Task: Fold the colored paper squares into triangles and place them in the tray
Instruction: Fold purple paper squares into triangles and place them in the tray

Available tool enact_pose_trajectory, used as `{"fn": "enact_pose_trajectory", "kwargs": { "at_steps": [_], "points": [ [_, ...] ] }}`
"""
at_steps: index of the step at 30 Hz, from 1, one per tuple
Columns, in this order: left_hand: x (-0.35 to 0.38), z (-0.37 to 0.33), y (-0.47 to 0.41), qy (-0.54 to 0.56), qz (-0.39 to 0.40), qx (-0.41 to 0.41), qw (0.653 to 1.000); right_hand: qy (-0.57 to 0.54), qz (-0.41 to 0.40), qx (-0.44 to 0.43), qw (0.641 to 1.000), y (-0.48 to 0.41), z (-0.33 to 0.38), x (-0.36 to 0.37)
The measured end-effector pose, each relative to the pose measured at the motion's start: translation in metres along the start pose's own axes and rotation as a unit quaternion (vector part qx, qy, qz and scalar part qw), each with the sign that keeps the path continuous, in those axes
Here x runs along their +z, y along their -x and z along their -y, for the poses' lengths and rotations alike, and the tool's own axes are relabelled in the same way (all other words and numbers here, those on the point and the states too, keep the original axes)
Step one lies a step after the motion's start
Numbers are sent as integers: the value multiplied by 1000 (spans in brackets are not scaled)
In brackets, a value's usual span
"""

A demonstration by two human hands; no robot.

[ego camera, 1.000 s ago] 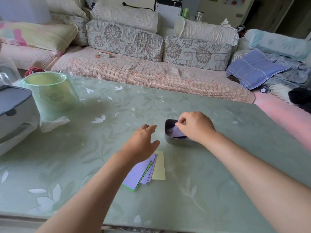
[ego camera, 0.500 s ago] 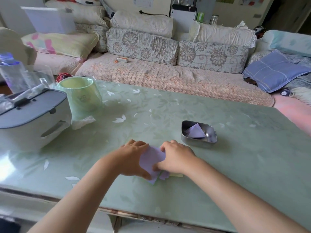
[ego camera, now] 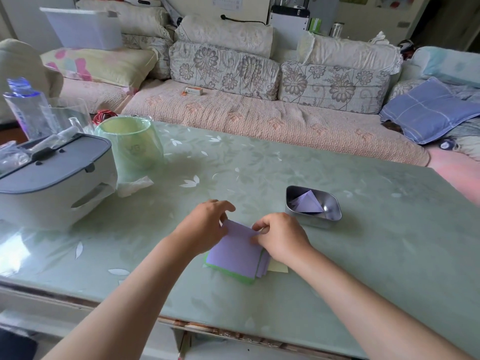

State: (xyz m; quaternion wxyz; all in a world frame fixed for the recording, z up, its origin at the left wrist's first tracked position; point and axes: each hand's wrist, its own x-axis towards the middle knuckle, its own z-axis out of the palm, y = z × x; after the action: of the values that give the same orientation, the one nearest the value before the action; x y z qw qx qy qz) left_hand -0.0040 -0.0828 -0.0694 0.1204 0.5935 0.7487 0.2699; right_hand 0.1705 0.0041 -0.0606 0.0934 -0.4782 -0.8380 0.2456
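A small stack of paper squares lies on the green table (ego camera: 363, 268); its top sheet is a purple square (ego camera: 235, 253), with a green sheet (ego camera: 228, 274) and a yellow sheet (ego camera: 278, 267) showing at the edges. My left hand (ego camera: 205, 227) pinches the purple square's far left corner. My right hand (ego camera: 280, 236) pinches its far right corner. To the right stands a small metal tray (ego camera: 332, 214) holding a folded purple triangle (ego camera: 306, 203).
A grey-and-white lidded box (ego camera: 54, 183) and a green bin (ego camera: 130, 144) with a crumpled tissue (ego camera: 135, 183) stand at the table's left. A plastic bottle (ego camera: 24, 107) is behind them. A sofa with cushions (ego camera: 259, 120) runs along the far side.
My right hand left the tray, where it dropped the purple triangle, and came back to the stack. Both hands now pinch the top purple square's far corners.
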Motion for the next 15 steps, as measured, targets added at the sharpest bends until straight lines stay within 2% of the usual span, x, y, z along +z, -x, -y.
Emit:
{"fn": "enact_pose_trajectory", "kwargs": {
  "at_steps": [8,12,15],
  "points": [
    [-6,-14,0,-80,-40,-35,995,27,-32,-22,999,4,-11,-8],
    [3,-17,-4,-43,-20,-4,999,-4,-42,-24,999,8,-21,-14],
    [9,-26,-6,31,4,-8,999,-69,-51,-39,996,9,-35,-20]
  ]
}}
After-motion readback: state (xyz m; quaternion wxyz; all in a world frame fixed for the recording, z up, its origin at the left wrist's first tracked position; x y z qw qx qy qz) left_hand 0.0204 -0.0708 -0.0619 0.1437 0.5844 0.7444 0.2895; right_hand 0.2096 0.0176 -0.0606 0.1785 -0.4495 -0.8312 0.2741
